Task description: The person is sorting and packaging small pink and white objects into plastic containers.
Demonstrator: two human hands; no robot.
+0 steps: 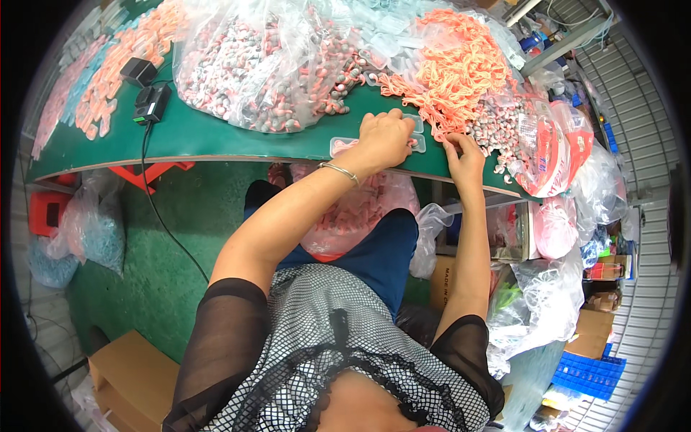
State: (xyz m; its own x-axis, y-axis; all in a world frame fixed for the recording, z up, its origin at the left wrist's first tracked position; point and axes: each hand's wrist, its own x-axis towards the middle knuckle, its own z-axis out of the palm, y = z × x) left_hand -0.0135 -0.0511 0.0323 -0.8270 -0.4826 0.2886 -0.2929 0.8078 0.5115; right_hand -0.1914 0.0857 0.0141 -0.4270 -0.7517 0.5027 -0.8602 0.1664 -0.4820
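Packing seems underway at frame centre: left hand (386,137) presses, fingers curled, on a clear tray (344,146); right hand (464,155) pinches orange cords (453,68), needing one pulled free.

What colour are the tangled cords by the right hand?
Orange cords, clearest in the head view.

On the table (194,137), the left hand (385,137) rests on a small plastic tray (344,146) at the near edge, with the right hand (464,162) just to its right, touching a heap of cords (461,65). Behind the left hand lies a big bag of small parts (266,65), and two adapters (147,90) sit well to the left. Under the table, by the person's knees, stands another filled bag (356,216).
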